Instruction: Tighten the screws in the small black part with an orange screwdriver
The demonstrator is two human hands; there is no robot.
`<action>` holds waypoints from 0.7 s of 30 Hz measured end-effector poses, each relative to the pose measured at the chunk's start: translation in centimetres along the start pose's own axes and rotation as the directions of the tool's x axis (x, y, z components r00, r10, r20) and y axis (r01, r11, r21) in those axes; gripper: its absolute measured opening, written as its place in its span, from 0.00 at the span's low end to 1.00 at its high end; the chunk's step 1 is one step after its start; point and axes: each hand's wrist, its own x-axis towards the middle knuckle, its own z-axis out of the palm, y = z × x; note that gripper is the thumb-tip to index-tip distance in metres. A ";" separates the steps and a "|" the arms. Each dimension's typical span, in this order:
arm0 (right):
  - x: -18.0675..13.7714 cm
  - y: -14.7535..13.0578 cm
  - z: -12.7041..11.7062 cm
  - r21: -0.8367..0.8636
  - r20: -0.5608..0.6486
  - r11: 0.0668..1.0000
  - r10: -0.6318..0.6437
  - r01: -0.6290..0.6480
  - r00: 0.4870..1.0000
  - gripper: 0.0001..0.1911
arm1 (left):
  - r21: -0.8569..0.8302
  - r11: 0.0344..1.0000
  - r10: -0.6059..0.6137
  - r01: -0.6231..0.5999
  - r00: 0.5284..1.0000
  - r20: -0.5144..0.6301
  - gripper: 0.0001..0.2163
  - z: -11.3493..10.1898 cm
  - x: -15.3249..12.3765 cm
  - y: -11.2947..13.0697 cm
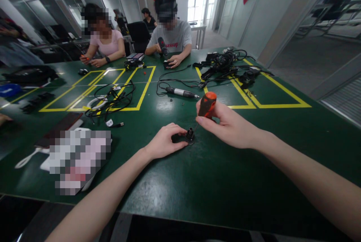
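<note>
My right hand (225, 123) is closed around an orange-and-black screwdriver (207, 105), held tilted with its tip down at a small black round part (189, 135) on the green table (214, 174). My left hand (166, 140) rests on the table with its fingers curled and pinched on that same part, steadying it from the left. The part's underside and the screwdriver tip are hard to make out.
A grey rotary tool (180, 92) with its cable lies beyond my hands. A cable tangle (111, 101) sits at the left within yellow tape lines, another cable pile (228, 65) at the far right. Two people sit across the table. A blurred flat object (79, 159) lies at the near left.
</note>
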 end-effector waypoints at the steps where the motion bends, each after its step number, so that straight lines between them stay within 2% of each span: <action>1: 0.0 0.0 0.0 0.000 0.006 1.000 -0.003 0.003 1.000 0.06 | 0.003 1.000 -0.009 0.009 1.000 0.001 0.09 0.0 0.0 0.0; 9: 0.0 -0.3 0.3 0.012 0.029 1.000 0.012 -0.013 0.999 0.07 | 0.014 0.999 -0.038 0.038 0.999 0.006 0.09 0.1 0.0 0.3; 21: -0.1 -0.4 0.5 0.002 -0.004 1.000 0.023 -0.023 1.000 0.10 | -0.008 0.997 -0.075 0.075 0.997 -0.006 0.08 0.5 -0.2 0.2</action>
